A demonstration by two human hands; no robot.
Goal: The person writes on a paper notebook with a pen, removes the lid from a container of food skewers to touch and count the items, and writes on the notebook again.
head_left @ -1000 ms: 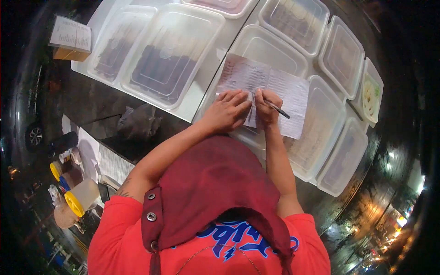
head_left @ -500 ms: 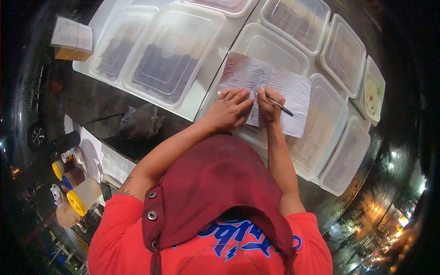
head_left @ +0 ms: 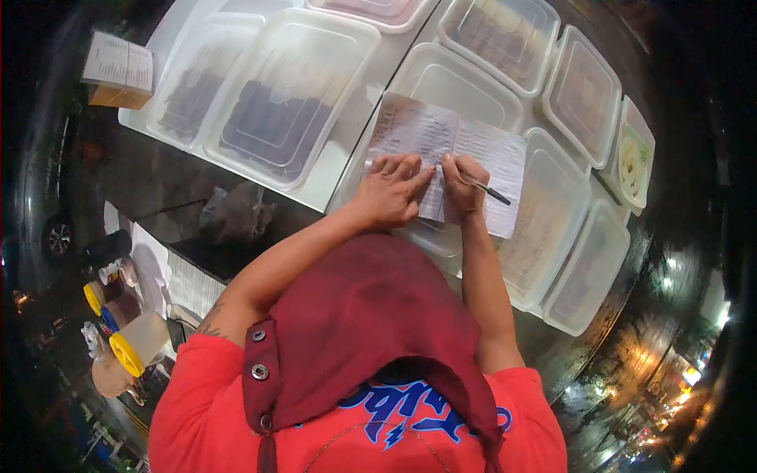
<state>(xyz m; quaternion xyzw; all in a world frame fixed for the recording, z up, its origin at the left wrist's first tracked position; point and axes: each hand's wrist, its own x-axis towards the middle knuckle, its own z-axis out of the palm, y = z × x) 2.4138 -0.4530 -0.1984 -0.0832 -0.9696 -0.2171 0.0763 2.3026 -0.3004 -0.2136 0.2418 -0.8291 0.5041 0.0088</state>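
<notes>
A sheet of paper (head_left: 489, 150) covered in rows of handwriting, with a fold down its middle, lies across the lids of plastic containers. My left hand (head_left: 390, 189) rests on the lower left of the sheet, fingers stretched out and a little apart. In my right hand (head_left: 465, 181) is a dark pen (head_left: 495, 194), pinched with its back end pointing right. The pen tip is hidden behind my fingers, over the paper near the fold. Under the sheet is a lidded clear container (head_left: 461, 79).
Lidded containers stand around the paper, including one with dark contents (head_left: 272, 118) and one with pale and green contents (head_left: 633, 164). A small box with a printed card (head_left: 118, 71) stands at the far left corner. Yellow-lidded jars (head_left: 142, 343) are at lower left.
The whole view has shifted slightly, with things now a little further left. My left fingers look more spread. My right hand still grips the pen at nearly the same spot on the paper.
</notes>
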